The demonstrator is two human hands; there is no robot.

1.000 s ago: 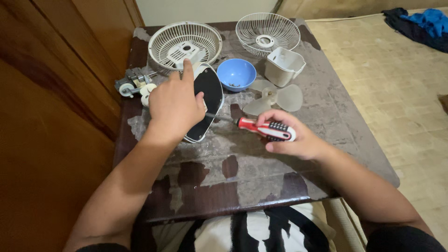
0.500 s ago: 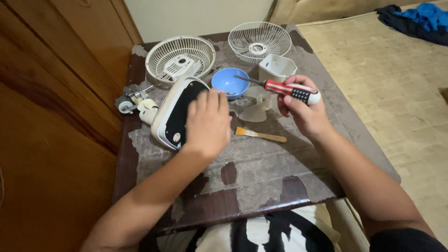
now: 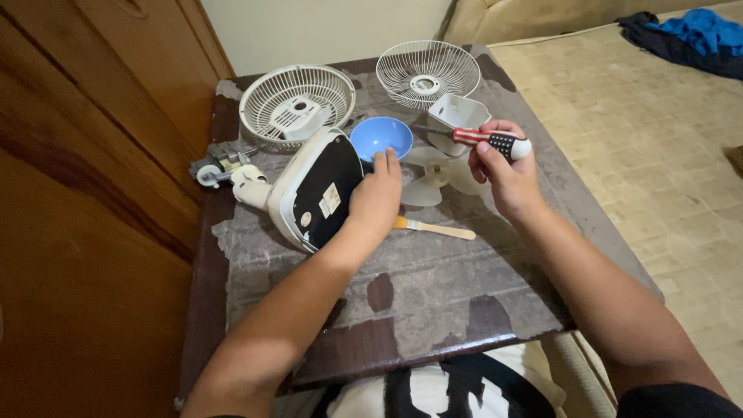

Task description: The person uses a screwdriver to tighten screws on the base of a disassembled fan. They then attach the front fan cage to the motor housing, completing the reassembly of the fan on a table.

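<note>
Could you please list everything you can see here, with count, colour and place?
table: 1, worn dark brown and grey, centre
fan grilles: 2, white, far edge of table; second one
fan base: 1, white with black underside, tilted on edge, left of centre
bowl: 1, blue, between the grilles
fan blade: 1, translucent white, centre
housing: 1, white, right of bowl
motor: 1, grey metal, table's left edge
brush: 1, wooden handle, centre
screwdriver: 1, red, black and white handle, in right hand
cloth: blue and dark, on floor, top right
left hand: on fan base, fingertips by bowl
right hand: gripping screwdriver
</note>
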